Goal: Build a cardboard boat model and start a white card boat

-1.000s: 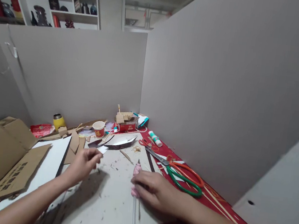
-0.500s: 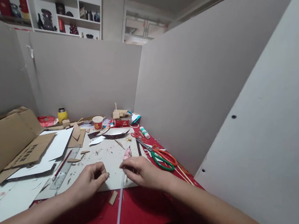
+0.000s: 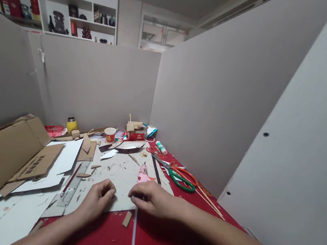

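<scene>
At far left, printed cardboard flap (image 3: 42, 162): dark Chinese characters, too small to read surely.
Cut cardboard pieces (image 3: 86, 143): shaping looks partly done; they lie loose, apparently not yet joined.
Left hand (image 3: 99, 199): fingers curled narrow; cannot tell whether anything is pinched.
Paper cup (image 3: 109, 135): gold character, seemingly 福.
Red box (image 3: 136, 135): lettering illegible.
Pink hot-glue gun (image 3: 143, 171): on the pale board (image 3: 123, 183), nozzle pointing away, glue stick (image 3: 134, 233) jutting backward.
Right hand (image 3: 155, 198): bent over the gun's rear; grip hidden, cannot tell.
Scissors (image 3: 186, 186): lying unused.
</scene>
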Demonstrator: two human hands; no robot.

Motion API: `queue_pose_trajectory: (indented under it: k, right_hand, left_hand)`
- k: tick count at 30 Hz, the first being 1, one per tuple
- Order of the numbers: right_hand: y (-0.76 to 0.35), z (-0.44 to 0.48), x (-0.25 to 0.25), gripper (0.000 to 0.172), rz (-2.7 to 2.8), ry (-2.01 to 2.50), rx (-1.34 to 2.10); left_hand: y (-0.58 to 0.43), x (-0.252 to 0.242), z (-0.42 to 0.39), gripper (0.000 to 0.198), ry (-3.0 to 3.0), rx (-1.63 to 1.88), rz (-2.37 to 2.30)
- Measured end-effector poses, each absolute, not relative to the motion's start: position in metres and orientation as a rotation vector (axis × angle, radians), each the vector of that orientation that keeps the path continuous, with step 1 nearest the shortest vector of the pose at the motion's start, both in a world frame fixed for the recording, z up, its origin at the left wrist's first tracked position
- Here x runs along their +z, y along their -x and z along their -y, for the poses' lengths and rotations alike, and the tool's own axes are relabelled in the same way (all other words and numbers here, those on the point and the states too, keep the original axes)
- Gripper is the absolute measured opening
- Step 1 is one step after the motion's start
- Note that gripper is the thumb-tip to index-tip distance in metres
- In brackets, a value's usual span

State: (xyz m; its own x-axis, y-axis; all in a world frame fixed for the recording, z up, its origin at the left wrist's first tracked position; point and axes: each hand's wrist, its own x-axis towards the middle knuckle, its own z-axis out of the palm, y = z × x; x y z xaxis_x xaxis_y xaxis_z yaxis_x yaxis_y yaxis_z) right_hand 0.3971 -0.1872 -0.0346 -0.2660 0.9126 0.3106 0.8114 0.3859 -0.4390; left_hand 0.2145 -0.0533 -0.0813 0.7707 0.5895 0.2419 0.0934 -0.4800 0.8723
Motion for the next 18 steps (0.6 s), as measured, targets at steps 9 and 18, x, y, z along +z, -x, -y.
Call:
queue_pose_trajectory:
  k: [9,18]
  right_hand:
    - [-0.342,0.165,-0.03,0.023,2.135,1.097,0.315]
    - [-0.341,0.145,-0.069,0.025,1.868,1.159,0.377]
  left_hand:
    - [-0.214,-0.084,0.048,0.043,-1.865,0.613,-0.516]
    - [-0.206,-0.082,0.039,0.026,-1.771,0.671,-0.523]
